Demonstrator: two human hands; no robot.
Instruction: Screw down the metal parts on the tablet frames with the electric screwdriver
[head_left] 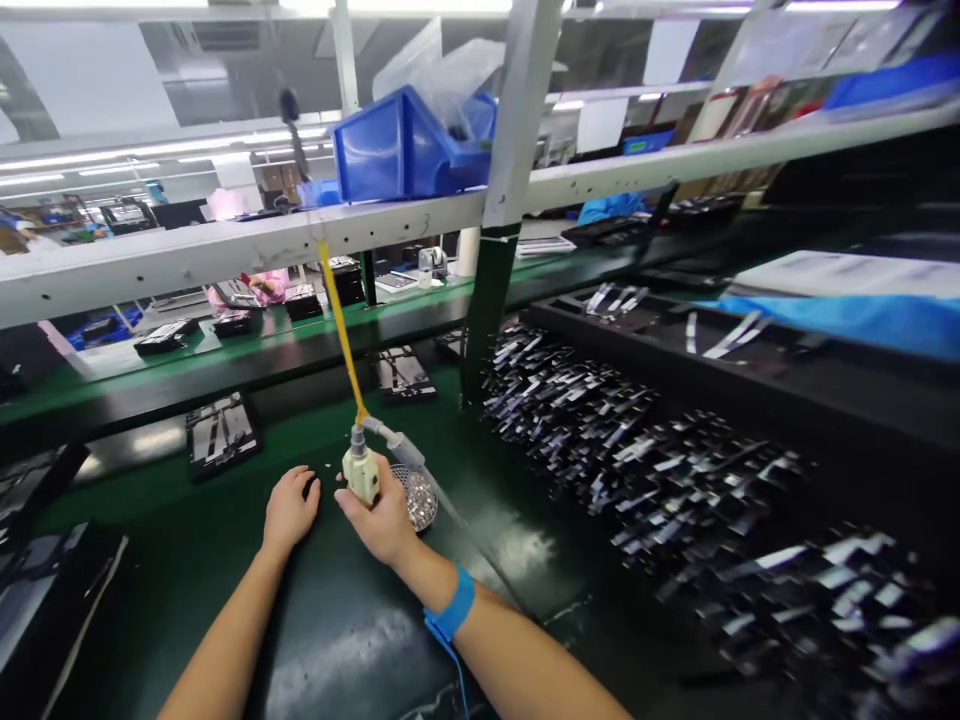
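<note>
My right hand grips a cream-coloured electric screwdriver, held upright over the green bench. A yellow coiled cord runs from the tool up to the white shelf rail. A small round dish of shiny screws lies just right of that hand. My left hand rests on the bench beside the tool, fingers curled onto a small dark part I cannot make out. A blue wrist strap is on my right wrist.
A black tray with parts lies beyond my left hand, another farther back. Heaps of small dark metal pieces cover the right side. A blue bin sits on the shelf. A grey post stands ahead.
</note>
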